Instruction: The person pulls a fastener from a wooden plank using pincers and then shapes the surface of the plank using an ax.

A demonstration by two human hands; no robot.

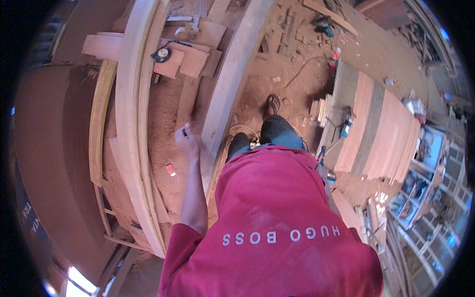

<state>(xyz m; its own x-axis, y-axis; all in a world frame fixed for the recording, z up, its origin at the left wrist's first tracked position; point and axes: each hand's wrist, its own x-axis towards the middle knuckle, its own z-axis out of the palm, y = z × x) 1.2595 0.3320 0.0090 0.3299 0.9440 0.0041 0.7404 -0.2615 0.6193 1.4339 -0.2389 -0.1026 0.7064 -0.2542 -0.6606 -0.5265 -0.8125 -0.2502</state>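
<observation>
My left hand (187, 141) is closed in a fist over the sawdust, left of a long pale plank (228, 81). A small dark bit shows at its fingers, too small to name. At my right side, my right hand (322, 172) is partly hidden by my red shirt. From it sticks up a slim dark tool with two prongs (321, 154), its kind unclear. Just beyond lies a stack of reddish boards (381, 128), with a teal power tool (347, 123) on its near edge.
Long timber beams (129, 99) run along the left, above sawdust. A round black tape measure (162, 54) rests on board offcuts (193, 62). A red-and-white packet (170, 170) lies in the dust. Another power tool (324, 25) and a trailing cable (303, 67) are farther off.
</observation>
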